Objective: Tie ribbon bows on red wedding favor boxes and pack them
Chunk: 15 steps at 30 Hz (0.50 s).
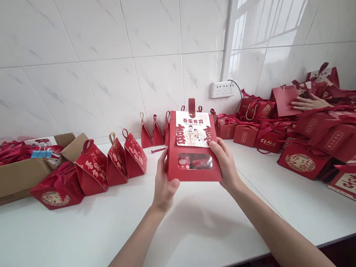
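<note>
A red gift box [172, 169] with a ribbon loop on top is held up above the white table. On its front are a white flap with a cartoon couple and, below that, a clear window. My left hand [165, 182] grips the box's lower left side, thumb at the bottom corner. Around the right edge my right hand [225, 162] is closed, its thumb on the front. Behind the held box, small triangular red boxes [145, 133] stand along the wall, partly hidden by it.
On the left, triangular boxes [92, 168] and a ribboned box [58, 189] stand before an open carton [5, 180] of red packages. Many red gift boxes [298, 162] are piled on the right, where another person's hand [310, 103] touches one. A power strip [223, 89] hangs on the wall.
</note>
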Available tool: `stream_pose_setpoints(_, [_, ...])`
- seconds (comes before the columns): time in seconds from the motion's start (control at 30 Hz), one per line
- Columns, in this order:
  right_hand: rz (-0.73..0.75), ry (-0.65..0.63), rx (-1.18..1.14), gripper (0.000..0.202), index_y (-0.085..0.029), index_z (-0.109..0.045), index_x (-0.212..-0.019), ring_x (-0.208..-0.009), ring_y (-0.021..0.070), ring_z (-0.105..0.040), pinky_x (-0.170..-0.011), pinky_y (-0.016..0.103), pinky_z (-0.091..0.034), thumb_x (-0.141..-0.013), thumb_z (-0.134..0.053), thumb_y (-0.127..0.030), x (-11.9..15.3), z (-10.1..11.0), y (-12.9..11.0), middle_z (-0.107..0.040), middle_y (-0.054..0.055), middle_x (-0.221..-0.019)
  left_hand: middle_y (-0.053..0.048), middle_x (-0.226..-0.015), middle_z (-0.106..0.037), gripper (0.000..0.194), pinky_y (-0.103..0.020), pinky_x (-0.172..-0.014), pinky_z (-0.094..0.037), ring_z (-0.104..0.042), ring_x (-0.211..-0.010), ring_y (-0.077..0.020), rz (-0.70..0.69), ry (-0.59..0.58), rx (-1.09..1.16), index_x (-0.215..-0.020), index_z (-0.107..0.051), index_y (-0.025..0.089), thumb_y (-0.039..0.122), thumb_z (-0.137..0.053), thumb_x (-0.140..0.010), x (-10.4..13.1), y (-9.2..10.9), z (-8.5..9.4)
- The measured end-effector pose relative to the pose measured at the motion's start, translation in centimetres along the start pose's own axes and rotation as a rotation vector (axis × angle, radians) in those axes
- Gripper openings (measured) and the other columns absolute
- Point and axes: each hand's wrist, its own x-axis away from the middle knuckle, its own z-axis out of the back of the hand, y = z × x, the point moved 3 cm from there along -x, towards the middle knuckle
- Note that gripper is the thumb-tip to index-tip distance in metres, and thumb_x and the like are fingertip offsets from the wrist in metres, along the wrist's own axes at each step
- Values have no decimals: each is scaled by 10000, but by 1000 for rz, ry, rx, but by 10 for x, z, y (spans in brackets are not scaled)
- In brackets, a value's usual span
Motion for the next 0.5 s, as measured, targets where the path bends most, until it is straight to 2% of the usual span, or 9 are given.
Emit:
stream_pose_setpoints(0.17, [205,-77,20,325,-266,-540,-1038,-1015,258,-625,-786,384,-546,-780,-634,-439,10,-3,-5,-651,37,-1112,-134,-1318,-499,765,-421,-916,-503,-527,-1170,-325,-319,-24,-108,-1397,-319,247,606,-550,-763,0,6,-3])
stream_pose_setpoints(0.3, [314,-104,67,390,-274,-539,-1048,-1061,302,-603,-823,438,-525,-749,-614,-513,15,-1,-8,-663,51,-1058,-124,-1301,-494,776,-442,-950,-481,-530,-1165,-322,-567,-45,-158,-1400,-314,242,556,-585,-743,2,14,-7])
stream_pose_setpoints(0.4, [348,-101,68,406,-276,-543,-1023,-1104,332,-577,-846,479,-508,-739,-575,-565,16,1,-9,-662,59,-1035,-114,-1309,-486,804,-431,-977,-470,-535,-1162,-313,-656,-39,-171,-1387,-343,227,559,-621,-710,3,18,-11])
stream_pose_setpoints(0.5, [381,-113,24,412,-277,-545,-1017,-1121,340,-565,-874,496,-493,-726,-584,-565,18,1,-9,-658,56,-1035,-75,-1323,-489,865,-420,-991,-466,-543,-1161,-305,-647,-18,-140,-1361,-364,289,636,-674,-632,5,15,-11])
